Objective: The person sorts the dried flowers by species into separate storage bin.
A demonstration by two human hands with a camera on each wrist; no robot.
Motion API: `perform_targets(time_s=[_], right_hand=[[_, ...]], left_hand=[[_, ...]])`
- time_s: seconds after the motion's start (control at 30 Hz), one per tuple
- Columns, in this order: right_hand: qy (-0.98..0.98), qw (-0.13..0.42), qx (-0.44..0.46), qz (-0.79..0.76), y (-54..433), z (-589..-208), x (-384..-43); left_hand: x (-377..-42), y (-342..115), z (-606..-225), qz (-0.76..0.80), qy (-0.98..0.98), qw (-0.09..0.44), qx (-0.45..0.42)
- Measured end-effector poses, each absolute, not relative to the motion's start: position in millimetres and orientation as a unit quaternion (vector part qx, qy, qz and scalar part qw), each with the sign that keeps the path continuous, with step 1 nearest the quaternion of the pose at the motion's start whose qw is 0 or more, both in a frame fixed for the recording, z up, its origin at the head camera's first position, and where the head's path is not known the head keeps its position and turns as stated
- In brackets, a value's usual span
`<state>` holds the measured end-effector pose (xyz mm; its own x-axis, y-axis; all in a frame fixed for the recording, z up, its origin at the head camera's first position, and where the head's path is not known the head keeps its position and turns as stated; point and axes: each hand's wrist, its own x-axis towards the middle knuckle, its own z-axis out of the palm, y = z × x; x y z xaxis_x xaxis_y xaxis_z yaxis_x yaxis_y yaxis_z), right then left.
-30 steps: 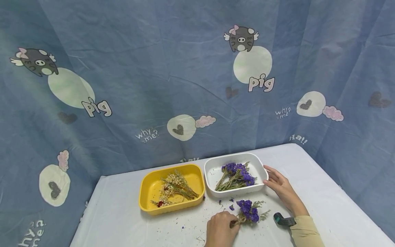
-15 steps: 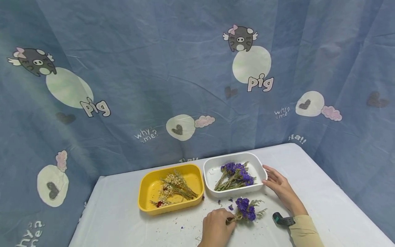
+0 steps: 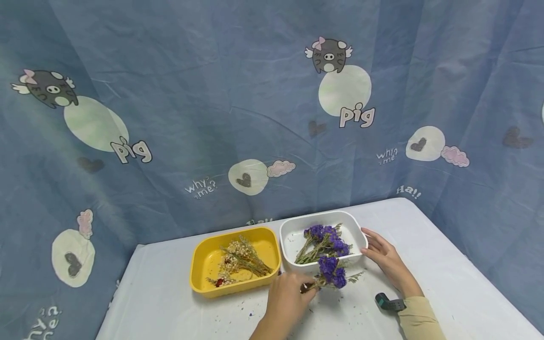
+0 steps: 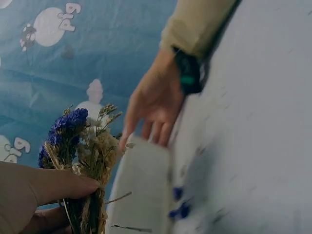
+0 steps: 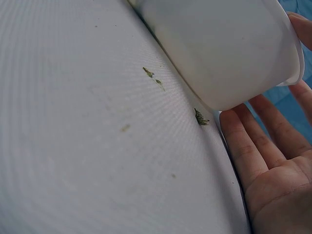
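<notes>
In the head view my left hand pinches a tied bouquet of dried flowers by its stems, just in front of the white tray. Purple blooms and pale sprigs show in the left wrist view, where my thumb presses on the bouquet's stems. My right hand touches the right end of the white tray, its fingers fairly straight against the wall, as the right wrist view also shows. Inside that tray lie more purple dried flowers.
Left of the white tray stands a yellow tray holding pale dried flowers with some red blooms. Plant crumbs are scattered on the white tablecloth. A dark band is on the right wrist. A blue patterned curtain hangs behind.
My left hand has lifted the bouquet and moved it leftward and away, toward the white tray's front edge. The right hand stays at the tray's right end.
</notes>
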<state>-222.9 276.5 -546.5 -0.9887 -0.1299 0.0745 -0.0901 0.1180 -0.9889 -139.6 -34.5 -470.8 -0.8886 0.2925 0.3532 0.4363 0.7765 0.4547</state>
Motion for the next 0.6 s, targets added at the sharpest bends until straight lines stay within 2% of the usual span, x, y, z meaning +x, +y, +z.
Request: perform_targets(time_s=[0.3, 0.6], right_hand=[[0.744, 0.012, -0.072, -0.664, 278, -547, -225], [0.744, 0.007, -0.075, -0.664, 277, -551, -227]], left_hand=[[-188, -40, -453, -0.232, -0.932, 0.207, -0.184], [-245, -35, -458, -0.193, -0.947, 0.184, -0.178]])
